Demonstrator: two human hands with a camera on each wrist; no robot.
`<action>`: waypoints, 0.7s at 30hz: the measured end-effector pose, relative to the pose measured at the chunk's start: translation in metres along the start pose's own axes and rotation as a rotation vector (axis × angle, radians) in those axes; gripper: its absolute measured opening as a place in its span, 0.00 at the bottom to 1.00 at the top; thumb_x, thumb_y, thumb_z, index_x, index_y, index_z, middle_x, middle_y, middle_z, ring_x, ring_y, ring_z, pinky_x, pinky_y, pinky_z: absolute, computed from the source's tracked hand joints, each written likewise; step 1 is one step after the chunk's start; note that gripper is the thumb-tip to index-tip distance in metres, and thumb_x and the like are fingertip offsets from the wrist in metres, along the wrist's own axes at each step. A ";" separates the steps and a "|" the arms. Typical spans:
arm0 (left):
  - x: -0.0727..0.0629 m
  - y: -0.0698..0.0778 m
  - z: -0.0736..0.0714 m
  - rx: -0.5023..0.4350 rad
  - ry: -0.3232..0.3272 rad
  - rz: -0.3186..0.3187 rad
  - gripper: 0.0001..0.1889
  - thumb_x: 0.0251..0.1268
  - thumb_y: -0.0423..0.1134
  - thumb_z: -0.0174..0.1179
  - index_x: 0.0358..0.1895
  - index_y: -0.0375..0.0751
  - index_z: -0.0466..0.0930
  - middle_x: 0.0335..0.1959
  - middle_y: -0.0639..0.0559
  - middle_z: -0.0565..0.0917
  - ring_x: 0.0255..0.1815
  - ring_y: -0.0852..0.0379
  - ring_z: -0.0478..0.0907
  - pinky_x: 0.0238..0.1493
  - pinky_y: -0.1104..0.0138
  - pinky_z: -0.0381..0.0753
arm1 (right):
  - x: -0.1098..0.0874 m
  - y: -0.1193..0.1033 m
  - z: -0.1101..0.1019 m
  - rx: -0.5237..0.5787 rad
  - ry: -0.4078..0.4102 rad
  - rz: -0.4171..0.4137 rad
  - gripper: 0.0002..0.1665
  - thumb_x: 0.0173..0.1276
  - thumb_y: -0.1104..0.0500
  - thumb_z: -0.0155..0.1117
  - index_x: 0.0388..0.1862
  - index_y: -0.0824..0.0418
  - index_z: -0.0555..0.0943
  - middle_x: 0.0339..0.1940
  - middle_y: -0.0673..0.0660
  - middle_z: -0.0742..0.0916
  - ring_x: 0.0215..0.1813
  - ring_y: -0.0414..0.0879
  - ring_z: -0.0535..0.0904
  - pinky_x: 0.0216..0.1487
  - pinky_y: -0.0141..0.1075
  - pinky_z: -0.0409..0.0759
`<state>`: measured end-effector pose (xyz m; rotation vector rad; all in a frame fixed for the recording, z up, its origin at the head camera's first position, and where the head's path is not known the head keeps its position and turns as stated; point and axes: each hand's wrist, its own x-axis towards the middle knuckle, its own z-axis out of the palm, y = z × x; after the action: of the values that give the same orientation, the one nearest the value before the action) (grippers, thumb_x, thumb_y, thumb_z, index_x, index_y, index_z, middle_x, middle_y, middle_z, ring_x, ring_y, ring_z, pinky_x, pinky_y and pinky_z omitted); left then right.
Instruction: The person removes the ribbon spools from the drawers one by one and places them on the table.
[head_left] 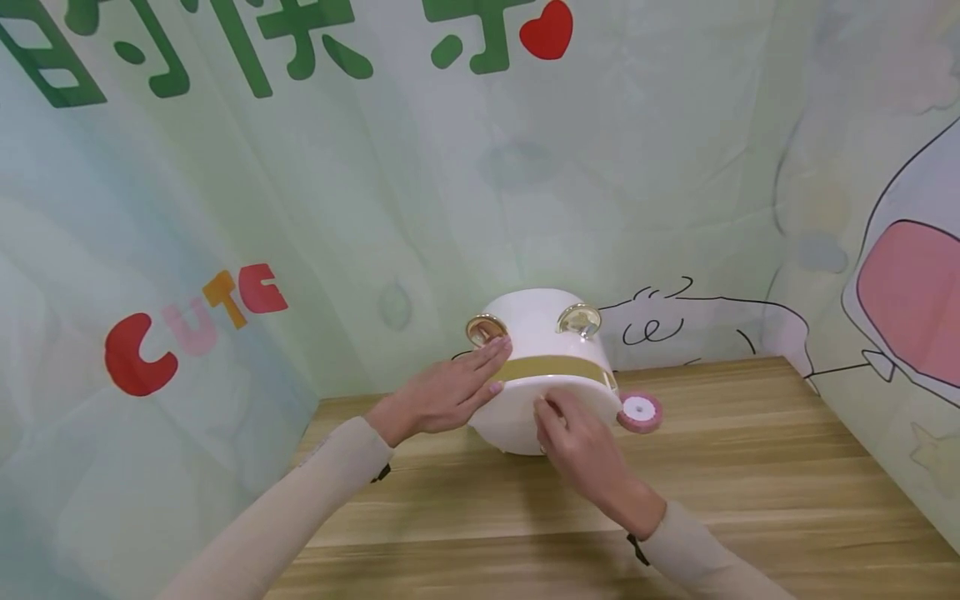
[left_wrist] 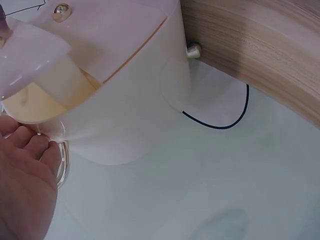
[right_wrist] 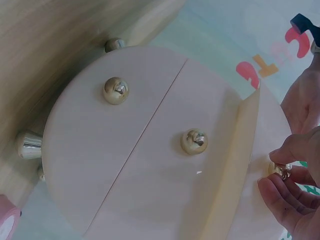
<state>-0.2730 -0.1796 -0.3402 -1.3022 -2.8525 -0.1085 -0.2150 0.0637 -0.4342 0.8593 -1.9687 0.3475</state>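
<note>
A white, round-fronted box [head_left: 536, 321] with two gold ring-like ears on top stands on the wooden table. Its upper front panel [right_wrist: 262, 145] is tilted outward, and a yellowish gap [head_left: 562, 367] shows behind it. My right hand [head_left: 581, 442] pinches the small gold knob [right_wrist: 280, 170] of that panel between thumb and fingers. On the left, my left hand [head_left: 450, 392] lies against the top of the box with fingers extended, close to the left gold ear [head_left: 486, 330]. Two more gold knobs, one of them the middle knob [right_wrist: 194, 141], sit on the lower front sections.
A pink roll with a white centre [head_left: 640, 412] lies right of the box. Short gold feet [right_wrist: 30, 145] hold the box off the wooden table [head_left: 750, 467]. Behind and at both sides hangs a printed cloth [head_left: 600, 167] with letters and cartoon drawings.
</note>
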 end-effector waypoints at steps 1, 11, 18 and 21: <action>0.000 0.000 0.000 0.000 0.001 0.000 0.34 0.89 0.51 0.38 0.86 0.40 0.44 0.89 0.47 0.47 0.89 0.49 0.50 0.85 0.51 0.62 | 0.001 0.001 0.001 -0.003 -0.004 0.008 0.19 0.62 0.65 0.79 0.50 0.71 0.84 0.44 0.64 0.85 0.38 0.51 0.84 0.44 0.40 0.91; 0.000 -0.001 0.003 0.001 0.008 0.000 0.34 0.89 0.53 0.37 0.86 0.41 0.44 0.89 0.47 0.48 0.89 0.50 0.50 0.85 0.52 0.62 | 0.008 0.008 0.009 -0.030 -0.012 0.036 0.22 0.56 0.67 0.83 0.49 0.70 0.86 0.44 0.63 0.86 0.38 0.51 0.85 0.42 0.39 0.91; -0.001 0.000 0.004 -0.015 0.019 -0.003 0.33 0.89 0.52 0.38 0.86 0.41 0.45 0.89 0.48 0.48 0.89 0.50 0.50 0.85 0.52 0.61 | 0.010 0.015 0.020 -0.016 -0.002 0.036 0.22 0.58 0.68 0.81 0.50 0.71 0.85 0.44 0.63 0.85 0.40 0.53 0.84 0.42 0.40 0.90; 0.000 -0.001 0.003 -0.022 0.019 -0.011 0.33 0.89 0.52 0.37 0.86 0.42 0.44 0.89 0.48 0.48 0.89 0.50 0.49 0.86 0.52 0.60 | 0.013 0.019 0.024 -0.027 0.018 0.033 0.21 0.58 0.68 0.80 0.50 0.71 0.85 0.44 0.64 0.85 0.40 0.54 0.85 0.41 0.41 0.90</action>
<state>-0.2737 -0.1799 -0.3434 -1.2822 -2.8511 -0.1521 -0.2478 0.0583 -0.4345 0.8047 -1.9679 0.3456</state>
